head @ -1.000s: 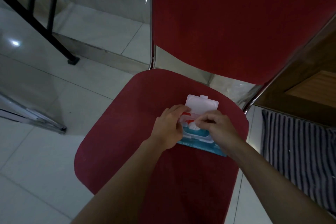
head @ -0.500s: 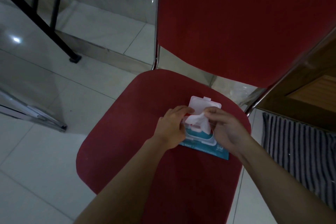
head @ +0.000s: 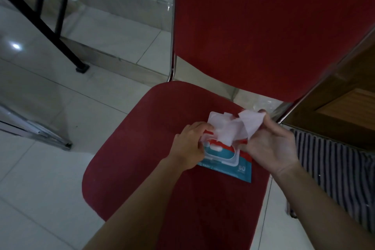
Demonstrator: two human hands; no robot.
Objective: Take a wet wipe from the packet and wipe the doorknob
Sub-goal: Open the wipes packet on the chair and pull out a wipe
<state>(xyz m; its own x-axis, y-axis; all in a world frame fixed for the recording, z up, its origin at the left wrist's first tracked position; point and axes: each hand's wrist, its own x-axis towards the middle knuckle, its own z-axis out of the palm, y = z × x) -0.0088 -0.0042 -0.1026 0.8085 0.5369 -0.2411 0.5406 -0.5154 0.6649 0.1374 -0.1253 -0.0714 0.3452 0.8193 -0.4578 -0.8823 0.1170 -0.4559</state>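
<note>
A teal and red wet wipe packet (head: 233,165) lies on the red chair seat (head: 142,148), its white flip lid open. My left hand (head: 189,144) presses down on the packet's left side. My right hand (head: 272,144) pinches a white wet wipe (head: 237,128) and holds it up and to the right; the wipe's lower end still reaches the packet's opening. No doorknob is in view.
The chair's red backrest (head: 263,26) rises behind the seat. A wooden door or cabinet panel (head: 349,103) is at the right, with a striped cloth (head: 332,170) on the floor below it. Black metal legs (head: 60,26) and a metal frame (head: 36,134) stand on the white tiles at left.
My right hand has drawn the wipe out of the packet, up and to the right, so that much more of it shows. My left hand has stayed on the packet.
</note>
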